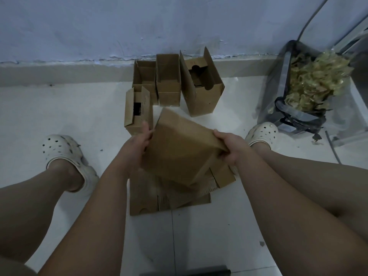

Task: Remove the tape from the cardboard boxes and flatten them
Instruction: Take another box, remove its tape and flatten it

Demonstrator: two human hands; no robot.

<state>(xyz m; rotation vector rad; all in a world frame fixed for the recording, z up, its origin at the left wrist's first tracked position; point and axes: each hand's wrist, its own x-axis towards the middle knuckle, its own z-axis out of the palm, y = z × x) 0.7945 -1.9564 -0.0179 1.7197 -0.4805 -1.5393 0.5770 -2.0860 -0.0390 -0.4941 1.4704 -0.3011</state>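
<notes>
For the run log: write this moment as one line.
stage: handling box | left hand: grips box | right hand: grips box | flat cardboard: floor, beneath | standing boxes: four, by wall

Lighting: dim, bluish cast, soft shadows. Faint glare on floor (59, 108) near wall (79, 26). Wide-angle bending at frame edges. Overall slightly soft.

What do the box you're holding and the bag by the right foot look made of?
The held box looks plain brown cardboard, matte; the flattened pieces under it show fluted edges, so likely corrugated. The bag is thin see-through plastic film, slightly glossy; yellowish crumpled strips, probably tape, show through.
</notes>
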